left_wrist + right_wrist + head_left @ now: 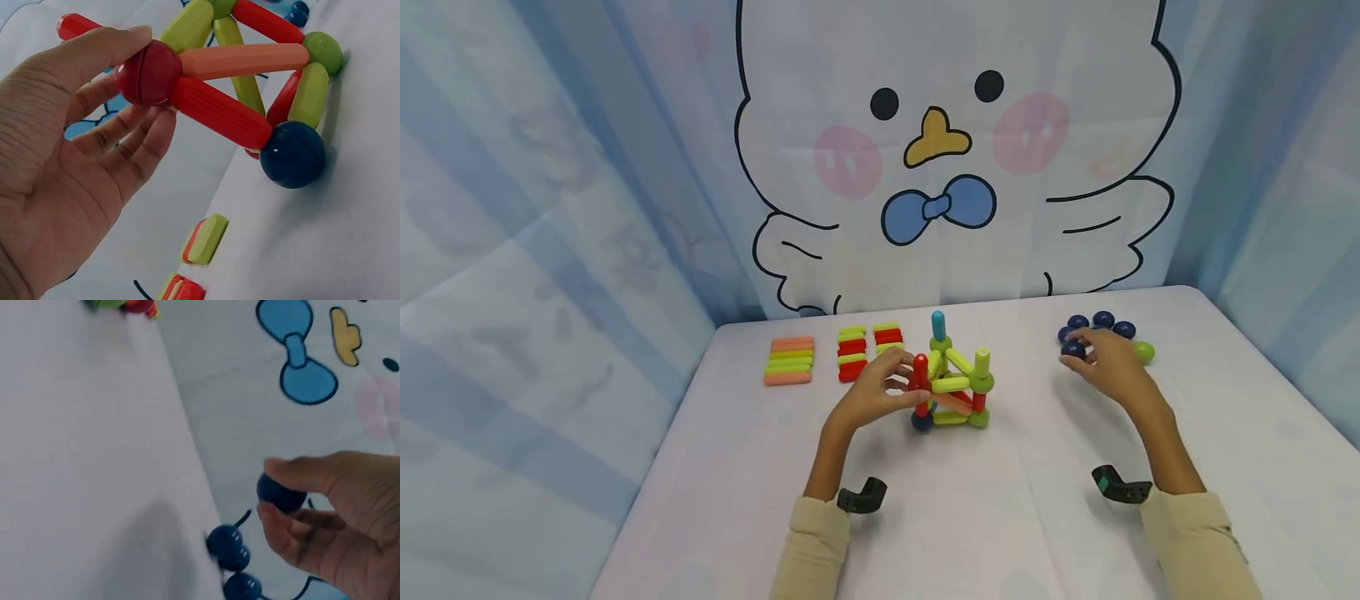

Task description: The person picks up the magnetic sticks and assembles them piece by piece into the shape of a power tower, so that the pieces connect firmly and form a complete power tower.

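Observation:
My left hand (880,392) holds a frame of magnetic sticks and balls (951,385) by a red ball (149,72) at its near left corner. The thumb lies on top of that ball, with fingers behind and below it. A red stick (921,371) points up from this corner, and a dark blue ball (292,154) sits at its foot. Green balls join the other corners, one topped by an upright blue stick (938,325). Over at the right, my right hand (1112,367) pinches a dark blue ball (281,492) between thumb and fingers.
Beyond the right hand lie several dark blue balls (1103,320) and a green ball (1143,352). Left of the frame, sticks lie in stacked rows: orange and green sticks (789,361), then red and green sticks (852,354). A printed curtain (940,267) hangs behind the table.

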Tool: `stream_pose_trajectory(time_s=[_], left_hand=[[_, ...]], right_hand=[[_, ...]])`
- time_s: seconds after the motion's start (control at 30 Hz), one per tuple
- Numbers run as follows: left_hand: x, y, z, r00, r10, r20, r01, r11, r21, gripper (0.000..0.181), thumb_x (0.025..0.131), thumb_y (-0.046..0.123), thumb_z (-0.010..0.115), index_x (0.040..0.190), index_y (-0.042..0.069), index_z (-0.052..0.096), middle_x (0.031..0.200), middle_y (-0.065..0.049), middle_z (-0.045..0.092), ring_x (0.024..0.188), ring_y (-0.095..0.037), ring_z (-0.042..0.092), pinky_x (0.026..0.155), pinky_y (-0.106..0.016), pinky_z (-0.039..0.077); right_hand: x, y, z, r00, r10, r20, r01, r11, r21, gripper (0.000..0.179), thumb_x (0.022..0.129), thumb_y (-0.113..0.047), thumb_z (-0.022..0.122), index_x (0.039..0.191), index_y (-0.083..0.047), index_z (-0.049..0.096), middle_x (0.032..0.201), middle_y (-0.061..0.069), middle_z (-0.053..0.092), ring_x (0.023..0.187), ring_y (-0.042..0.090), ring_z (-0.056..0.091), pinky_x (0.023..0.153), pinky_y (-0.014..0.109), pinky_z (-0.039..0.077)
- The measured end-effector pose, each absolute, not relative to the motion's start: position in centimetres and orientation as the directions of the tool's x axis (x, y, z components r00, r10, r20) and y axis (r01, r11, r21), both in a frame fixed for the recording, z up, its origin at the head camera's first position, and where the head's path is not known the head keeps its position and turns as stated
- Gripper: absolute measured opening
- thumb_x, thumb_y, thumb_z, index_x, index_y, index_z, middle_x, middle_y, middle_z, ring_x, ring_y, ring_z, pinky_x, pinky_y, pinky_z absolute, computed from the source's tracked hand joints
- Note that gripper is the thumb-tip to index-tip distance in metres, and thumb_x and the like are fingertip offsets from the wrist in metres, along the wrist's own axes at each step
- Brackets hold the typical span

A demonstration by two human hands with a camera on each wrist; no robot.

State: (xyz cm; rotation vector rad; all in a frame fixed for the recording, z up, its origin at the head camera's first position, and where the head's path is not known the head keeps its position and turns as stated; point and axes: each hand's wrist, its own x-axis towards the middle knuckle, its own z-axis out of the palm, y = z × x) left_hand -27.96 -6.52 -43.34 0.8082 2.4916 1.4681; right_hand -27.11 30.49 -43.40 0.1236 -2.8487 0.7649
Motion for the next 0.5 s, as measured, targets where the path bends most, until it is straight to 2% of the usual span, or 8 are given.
stream_pose_trajectory(time_s=[0.1, 0.23, 0.37, 0.43, 0.5], left_hand=[[-27.8, -6.7, -43.1, -0.864, 0.496, 0.092, 0.330, 0.418, 0.846, 0.058, 0.085, 0.033, 0.075, 0.133, 0.012, 0.049, 0.127, -0.006, 0.058, 0.111, -0.021, 0.060, 0.092, -0.034, 0.055], [-27.7, -6.6, -42.8, -0.863, 0.501, 0.074, 0.345, 0.475, 0.809, 0.068, 0.086, 0.037, 0.074, 0.143, 0.013, 0.045, 0.124, -0.007, 0.060, 0.108, -0.020, 0.061, 0.090, -0.033, 0.056], [-27.7, -6.4, -42.8, -0.849, 0.521, 0.090, 0.393, 0.508, 0.767, 0.061, 0.087, 0.038, 0.072, 0.136, 0.007, 0.053, 0.115, -0.008, 0.065, 0.104, -0.020, 0.060, 0.087, -0.035, 0.056], [-27.8, -6.4, -42.9, -0.842, 0.529, 0.101, 0.410, 0.507, 0.758, 0.055, 0.087, 0.037, 0.071, 0.130, 0.005, 0.058, 0.111, -0.007, 0.066, 0.102, -0.019, 0.059, 0.086, -0.034, 0.055], [-27.8, -6.3, -43.0, -0.838, 0.535, 0.110, 0.424, 0.509, 0.749, 0.051, 0.088, 0.037, 0.071, 0.125, 0.005, 0.060, 0.109, -0.006, 0.067, 0.100, -0.018, 0.059, 0.084, -0.031, 0.055]], right_hand=[[-26.7, 28.2, -41.5, -0.956, -0.132, 0.263, -0.270, 0.747, -0.607, 0.043, 0.092, -0.023, 0.068, 0.128, -0.003, 0.056, 0.118, 0.023, 0.061, 0.093, 0.034, 0.066, 0.075, 0.040, 0.059], [-26.9, 25.2, -39.6, -0.918, -0.182, 0.351, -0.387, 0.595, -0.705, 0.043, 0.093, -0.026, 0.068, 0.130, -0.008, 0.056, 0.118, 0.016, 0.063, 0.091, 0.020, 0.065, 0.072, 0.021, 0.056], [-28.0, 22.8, -38.2, -0.887, -0.218, 0.407, -0.461, 0.467, -0.755, 0.042, 0.092, -0.021, 0.069, 0.130, -0.007, 0.057, 0.117, 0.015, 0.063, 0.095, 0.006, 0.059, 0.076, 0.011, 0.051], [-28.6, 21.7, -37.6, -0.878, -0.238, 0.416, -0.479, 0.420, -0.770, 0.041, 0.092, -0.018, 0.069, 0.129, -0.007, 0.058, 0.117, 0.015, 0.063, 0.096, 0.005, 0.058, 0.077, 0.010, 0.051], [-29.0, 20.7, -37.1, -0.870, -0.258, 0.421, -0.492, 0.397, -0.775, 0.040, 0.091, -0.015, 0.069, 0.129, -0.006, 0.058, 0.116, 0.015, 0.064, 0.097, 0.009, 0.058, 0.077, 0.011, 0.051]])
